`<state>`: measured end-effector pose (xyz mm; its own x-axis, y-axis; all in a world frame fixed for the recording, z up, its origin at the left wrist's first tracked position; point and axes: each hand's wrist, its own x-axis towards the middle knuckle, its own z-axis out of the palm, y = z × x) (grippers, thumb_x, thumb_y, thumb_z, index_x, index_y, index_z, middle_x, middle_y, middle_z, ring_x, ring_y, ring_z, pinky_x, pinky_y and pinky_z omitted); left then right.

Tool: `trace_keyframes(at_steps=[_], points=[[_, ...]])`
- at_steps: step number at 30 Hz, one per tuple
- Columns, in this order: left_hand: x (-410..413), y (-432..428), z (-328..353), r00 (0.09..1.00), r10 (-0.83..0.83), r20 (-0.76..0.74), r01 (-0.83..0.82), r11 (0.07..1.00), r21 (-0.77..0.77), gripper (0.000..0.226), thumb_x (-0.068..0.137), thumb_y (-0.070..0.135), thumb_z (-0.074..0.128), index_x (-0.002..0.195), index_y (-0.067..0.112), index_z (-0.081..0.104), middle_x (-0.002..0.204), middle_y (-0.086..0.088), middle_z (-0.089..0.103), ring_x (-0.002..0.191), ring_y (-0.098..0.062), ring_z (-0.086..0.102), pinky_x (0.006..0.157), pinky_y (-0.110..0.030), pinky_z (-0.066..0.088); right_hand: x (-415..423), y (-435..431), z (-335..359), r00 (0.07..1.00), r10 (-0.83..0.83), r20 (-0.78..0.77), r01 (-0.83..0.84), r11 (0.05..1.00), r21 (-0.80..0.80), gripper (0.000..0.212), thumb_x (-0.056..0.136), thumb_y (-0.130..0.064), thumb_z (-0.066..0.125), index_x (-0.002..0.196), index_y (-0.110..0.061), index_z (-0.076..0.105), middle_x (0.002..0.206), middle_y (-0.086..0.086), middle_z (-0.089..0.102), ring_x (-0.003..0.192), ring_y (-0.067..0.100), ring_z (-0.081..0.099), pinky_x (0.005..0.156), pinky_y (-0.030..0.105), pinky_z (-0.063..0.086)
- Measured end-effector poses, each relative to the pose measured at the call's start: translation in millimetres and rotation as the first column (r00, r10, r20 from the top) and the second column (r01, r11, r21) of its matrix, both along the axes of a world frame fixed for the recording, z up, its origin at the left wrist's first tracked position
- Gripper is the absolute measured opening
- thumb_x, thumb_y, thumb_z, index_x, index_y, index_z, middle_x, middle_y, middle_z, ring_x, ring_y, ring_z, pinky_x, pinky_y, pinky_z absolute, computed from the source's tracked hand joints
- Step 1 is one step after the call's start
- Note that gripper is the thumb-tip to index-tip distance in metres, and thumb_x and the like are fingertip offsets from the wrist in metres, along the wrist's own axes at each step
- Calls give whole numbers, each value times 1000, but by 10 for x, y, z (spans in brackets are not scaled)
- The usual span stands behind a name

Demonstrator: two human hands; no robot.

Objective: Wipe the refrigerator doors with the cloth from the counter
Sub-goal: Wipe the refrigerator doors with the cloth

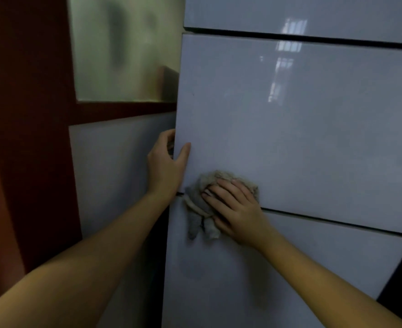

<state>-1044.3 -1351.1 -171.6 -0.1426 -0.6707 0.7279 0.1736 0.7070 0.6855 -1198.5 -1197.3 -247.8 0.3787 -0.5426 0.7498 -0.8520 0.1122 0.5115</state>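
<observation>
Three pale glossy door panels of the refrigerator fill the right side of the view: upper door (301,13), middle door (289,129), lower door (254,280), separated by dark horizontal gaps.

Right hand (235,209): palm flat, fingers (215,194) spread and extended, pressing the cloth (202,204) against the door face. No closed grasp; the cloth is pinned under the palm and fingers.

Cloth: beige-grey, crumpled, lying across the gap between middle and lower doors, near their left edge. Upper bunch shows above the fingertips on the middle door; two loose tails hang down onto the lower door.

Left hand (165,166): clasped around the left edge of the middle door, just above its bottom corner. Thumb lies on the front face, the other fingers curl behind the edge. It touches the door only; the cloth sits just beside and below it, apart from it.

Both forearms bare, entering from the bottom corners.

Middle door carries a bright window reflection (282,67) in its upper part. Left of the refrigerator: a reddish-brown frame (29,114) holding a frosted glass pane (124,48), with a pale panel (119,174) beneath it.
</observation>
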Motion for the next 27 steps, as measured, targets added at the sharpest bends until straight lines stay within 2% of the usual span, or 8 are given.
trace_keyframes(at_steps=[4,8,12,16,19,22,25,27], points=[[13,-11,1,1000,7,25,-7,1000,-4,38,93,31,71,129,21,60,113,17,63,92,26,54,75,3,44,-356,562,-142,998,-59,37,61,997,-49,46,92,-26,68,136,-16,66,141,9,62,139,30,49,122,45,31],[7,16,0,1000,8,26,-8,1000,-9,39,94,31,70,130,21,59,114,18,62,93,21,57,79,-1,47,-417,624,-104,993,-97,74,104,989,-104,44,91,-24,69,134,-17,67,140,10,63,138,30,50,121,47,31],[-16,9,-24,999,18,32,-16,999,-44,45,92,34,71,133,22,55,122,13,61,106,-1,59,89,-26,52,-173,267,46,993,-27,115,38,994,-99,42,94,-25,63,135,-16,66,142,10,62,139,32,49,121,49,33],[-71,5,-73,997,36,72,-29,995,-100,58,91,35,73,140,17,48,136,2,56,116,-10,56,96,-33,51,-4,34,70,997,18,79,-14,999,-52,43,94,-24,63,136,-16,65,144,8,60,140,30,49,124,45,30],[-80,-6,-92,987,109,116,-84,976,-199,69,90,38,72,145,11,41,144,-11,44,127,-19,47,109,-43,44,-167,248,-31,998,18,64,-14,998,-62,41,96,-25,64,136,-17,66,144,7,61,140,29,49,124,43,29],[-86,-37,-90,942,273,194,-170,890,-424,76,91,42,66,151,6,34,156,-20,32,142,-34,35,119,-46,31,-480,690,-223,998,-29,59,35,995,-96,41,96,-26,68,136,-18,66,142,6,63,139,28,50,123,42,30],[-122,-23,-80,880,438,184,-226,726,-649,67,94,40,61,149,7,40,160,-24,30,146,-41,32,114,-52,31,-765,1183,-404,993,-96,73,101,993,-66,40,99,-28,63,138,-17,64,143,7,62,141,29,47,124,44,28],[-190,52,-104,872,462,162,-233,683,-693,61,96,39,58,146,7,44,159,-26,32,146,-43,33,113,-54,32,-922,1484,-458,984,-151,98,157,986,-61,39,102,-29,59,139,-15,64,144,8,60,142,30,46,122,47,32]])
